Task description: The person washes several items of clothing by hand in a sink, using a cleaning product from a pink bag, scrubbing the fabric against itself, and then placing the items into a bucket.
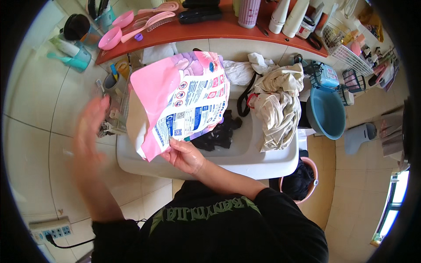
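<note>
My right hand (186,155) grips the lower edge of a pink and white detergent bag (193,101), tilted above the sink. Purple flowers and small icons are printed on the bag. Off to the left, my left hand (90,127) is blurred by motion; its fingers look stretched out, with the thumb apart and nothing visible in it. Beneath the bag, dark wet cloth (221,133) lies in the white sink (245,166), partly hidden by the bag. Cream-coloured garments (280,107) are heaped on the sink's right side, next to a black strap (243,105).
A red shelf (184,33) behind the sink carries pink brushes, bowls and bottles. Cups with toothbrushes (115,83) stand at the left. A blue basin (325,113) hangs at the right, above a pink bucket (311,175) with dark cloth. A plugged-in power socket (52,230) is at lower left.
</note>
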`<move>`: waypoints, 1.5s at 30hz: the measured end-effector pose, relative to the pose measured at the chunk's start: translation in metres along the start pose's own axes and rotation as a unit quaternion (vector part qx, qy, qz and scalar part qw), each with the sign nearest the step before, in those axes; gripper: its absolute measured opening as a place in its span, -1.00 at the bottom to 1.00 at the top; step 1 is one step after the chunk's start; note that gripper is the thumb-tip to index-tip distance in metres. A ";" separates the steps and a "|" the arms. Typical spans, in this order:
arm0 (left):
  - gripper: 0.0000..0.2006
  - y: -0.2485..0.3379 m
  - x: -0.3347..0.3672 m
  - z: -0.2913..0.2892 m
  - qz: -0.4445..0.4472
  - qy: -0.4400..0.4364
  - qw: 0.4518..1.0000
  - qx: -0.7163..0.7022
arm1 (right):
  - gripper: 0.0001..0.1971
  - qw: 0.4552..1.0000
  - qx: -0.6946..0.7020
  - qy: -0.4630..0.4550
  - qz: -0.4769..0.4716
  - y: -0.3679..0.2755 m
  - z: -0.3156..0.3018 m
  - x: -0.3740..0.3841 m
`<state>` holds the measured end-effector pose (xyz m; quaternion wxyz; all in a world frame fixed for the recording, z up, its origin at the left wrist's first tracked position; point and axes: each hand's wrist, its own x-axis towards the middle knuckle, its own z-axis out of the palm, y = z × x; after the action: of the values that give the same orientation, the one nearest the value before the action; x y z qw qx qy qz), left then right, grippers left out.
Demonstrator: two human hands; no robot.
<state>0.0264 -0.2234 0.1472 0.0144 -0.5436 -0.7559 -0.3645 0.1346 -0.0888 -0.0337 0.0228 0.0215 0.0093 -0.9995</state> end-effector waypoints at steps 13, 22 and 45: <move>-0.58 -0.007 -0.061 0.110 -0.214 0.331 0.908 -0.145 | -0.69 0.999 0.014 -0.022 0.040 0.023 -0.006 0.010; -0.76 0.001 -0.058 0.104 -0.138 0.308 0.941 -0.037 | -0.47 0.998 0.050 -0.048 0.002 0.028 -0.010 0.013; -0.72 0.013 -0.068 0.129 -0.180 0.236 0.955 0.019 | -0.67 0.993 -0.039 0.070 -0.084 0.036 0.008 -0.006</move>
<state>0.1134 -0.2038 0.0310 0.1370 -0.2966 -0.8234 -0.4641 0.1422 -0.1250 -0.0260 -0.0614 0.0897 0.0518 -0.9927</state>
